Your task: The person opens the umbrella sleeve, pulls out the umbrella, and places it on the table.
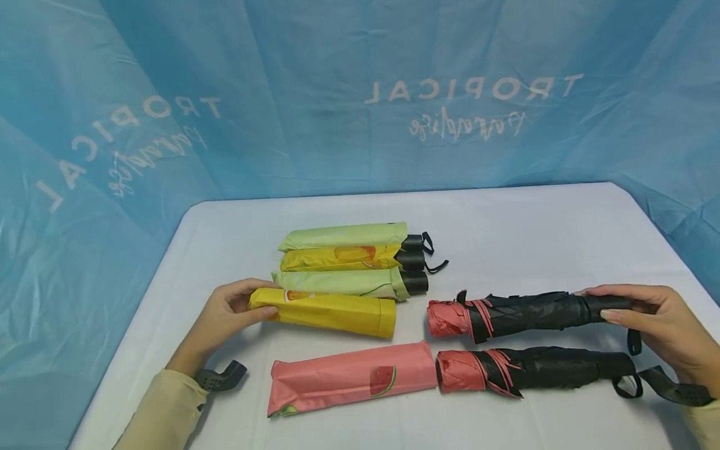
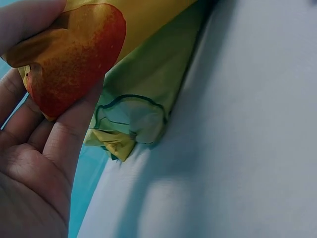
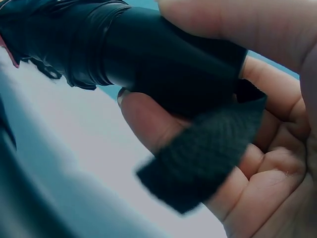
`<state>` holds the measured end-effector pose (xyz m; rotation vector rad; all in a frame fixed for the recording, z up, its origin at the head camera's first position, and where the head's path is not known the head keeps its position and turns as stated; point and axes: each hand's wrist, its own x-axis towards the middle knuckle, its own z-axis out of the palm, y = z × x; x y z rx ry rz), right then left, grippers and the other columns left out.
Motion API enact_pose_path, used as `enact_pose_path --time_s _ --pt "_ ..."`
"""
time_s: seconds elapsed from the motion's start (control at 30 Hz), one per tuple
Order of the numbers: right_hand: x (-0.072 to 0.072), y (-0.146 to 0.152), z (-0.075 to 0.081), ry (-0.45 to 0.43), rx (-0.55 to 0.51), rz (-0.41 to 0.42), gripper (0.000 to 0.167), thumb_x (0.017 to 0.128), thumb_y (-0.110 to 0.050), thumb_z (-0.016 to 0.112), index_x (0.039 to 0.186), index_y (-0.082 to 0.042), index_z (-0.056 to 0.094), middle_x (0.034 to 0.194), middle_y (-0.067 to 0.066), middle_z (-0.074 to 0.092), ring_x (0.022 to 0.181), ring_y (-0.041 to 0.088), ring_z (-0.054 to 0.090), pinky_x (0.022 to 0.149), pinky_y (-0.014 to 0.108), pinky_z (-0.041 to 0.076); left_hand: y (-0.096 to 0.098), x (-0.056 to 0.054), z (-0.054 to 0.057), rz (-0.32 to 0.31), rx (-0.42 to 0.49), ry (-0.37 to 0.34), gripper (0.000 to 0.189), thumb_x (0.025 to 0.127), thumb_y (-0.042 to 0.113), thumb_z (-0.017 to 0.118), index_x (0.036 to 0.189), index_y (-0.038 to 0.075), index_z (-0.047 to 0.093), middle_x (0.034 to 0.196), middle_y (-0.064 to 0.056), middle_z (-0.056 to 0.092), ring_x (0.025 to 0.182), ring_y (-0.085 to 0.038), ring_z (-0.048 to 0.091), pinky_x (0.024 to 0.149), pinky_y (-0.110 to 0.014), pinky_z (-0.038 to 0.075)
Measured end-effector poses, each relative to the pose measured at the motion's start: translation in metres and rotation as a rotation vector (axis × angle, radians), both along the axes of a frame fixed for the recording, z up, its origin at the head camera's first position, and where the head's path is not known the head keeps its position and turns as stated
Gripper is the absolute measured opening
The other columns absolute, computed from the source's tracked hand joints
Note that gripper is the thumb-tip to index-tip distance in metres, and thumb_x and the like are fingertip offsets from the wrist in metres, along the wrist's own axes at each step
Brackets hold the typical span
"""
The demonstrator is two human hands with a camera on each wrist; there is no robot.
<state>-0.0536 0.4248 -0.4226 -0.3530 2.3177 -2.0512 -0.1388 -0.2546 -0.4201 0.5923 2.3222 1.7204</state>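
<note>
My left hand (image 1: 230, 312) pinches the closed left end of a yellow umbrella sleeve (image 1: 337, 314). An orange-red fruit print on the sleeve (image 2: 79, 59) shows between thumb and fingers in the left wrist view. No handle shows at the sleeve's hemmed right end. On the other side, my right hand (image 1: 664, 319) grips the black handle of a folded black and red umbrella (image 1: 540, 311), whose red end points toward the sleeve. In the right wrist view its handle (image 3: 173, 59) lies between thumb and fingers, with a black strap (image 3: 208, 153) hanging down.
Behind the sleeve lie two green sleeved umbrellas (image 1: 349, 237) and a yellow sleeved umbrella (image 1: 315, 259), handles rightward. Nearer lie a pink watermelon-print sleeve (image 1: 332, 378) and a second black and red umbrella (image 1: 562, 369). A blue curtain (image 1: 315, 125) hangs behind the white table (image 1: 506, 237).
</note>
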Motion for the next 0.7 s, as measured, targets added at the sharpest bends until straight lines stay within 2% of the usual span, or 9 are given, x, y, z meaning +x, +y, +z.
enact_pose_path --time_s 0.17,0.27,0.4,0.47,0.6,0.7 --pt "0.002 0.007 -0.011 -0.062 0.053 -0.055 0.04 0.095 0.022 0.054 0.134 0.017 0.055 0.125 0.001 0.071 0.113 0.008 0.066 0.084 0.024 0.057 0.001 0.001 -0.003 -0.024 -0.01 -0.017 0.039 0.091 0.002 0.077 0.128 0.002 0.066 0.125 -0.006 0.067 0.101 -0.018 0.068 0.084 -0.029 0.059" --pt "0.003 0.009 -0.015 -0.103 0.146 -0.091 0.038 0.097 0.015 0.056 0.135 0.013 0.057 0.125 -0.006 0.07 0.114 0.003 0.062 0.083 0.019 0.054 0.001 0.001 -0.004 -0.046 -0.005 -0.017 0.041 0.09 0.001 0.077 0.129 0.003 0.066 0.126 -0.008 0.066 0.101 -0.018 0.068 0.082 -0.028 0.059" --pt "0.002 0.011 -0.019 -0.165 0.261 -0.129 0.038 0.099 0.007 0.06 0.137 0.009 0.058 0.124 -0.012 0.069 0.113 0.0 0.06 0.082 0.018 0.052 -0.001 0.002 -0.008 -0.109 0.008 -0.02 0.044 0.088 -0.002 0.078 0.131 0.003 0.065 0.128 -0.011 0.065 0.103 -0.017 0.067 0.083 -0.03 0.059" --pt "0.002 0.012 -0.021 -0.184 0.265 -0.124 0.038 0.098 0.006 0.062 0.137 0.008 0.059 0.124 -0.013 0.069 0.112 0.0 0.061 0.081 0.019 0.053 0.0 0.002 -0.011 -0.149 0.013 -0.037 0.046 0.088 -0.002 0.079 0.132 0.005 0.065 0.13 -0.012 0.065 0.106 -0.018 0.066 0.085 -0.031 0.059" --pt "0.0 0.014 -0.023 -0.184 0.226 -0.057 0.04 0.097 0.011 0.061 0.136 0.008 0.06 0.125 -0.011 0.07 0.113 -0.001 0.061 0.084 0.018 0.053 0.007 0.006 -0.014 -0.21 0.012 -0.09 0.049 0.088 0.001 0.08 0.134 0.01 0.065 0.134 -0.012 0.063 0.115 -0.02 0.064 0.092 -0.032 0.057" --pt "-0.001 0.01 -0.021 -0.177 0.297 -0.026 0.04 0.096 0.008 0.064 0.136 0.008 0.06 0.126 -0.011 0.07 0.114 -0.003 0.061 0.085 0.018 0.054 0.013 0.009 -0.015 -0.23 -0.006 -0.108 0.049 0.088 0.004 0.08 0.134 0.014 0.065 0.136 -0.009 0.063 0.121 -0.022 0.061 0.098 -0.031 0.054"
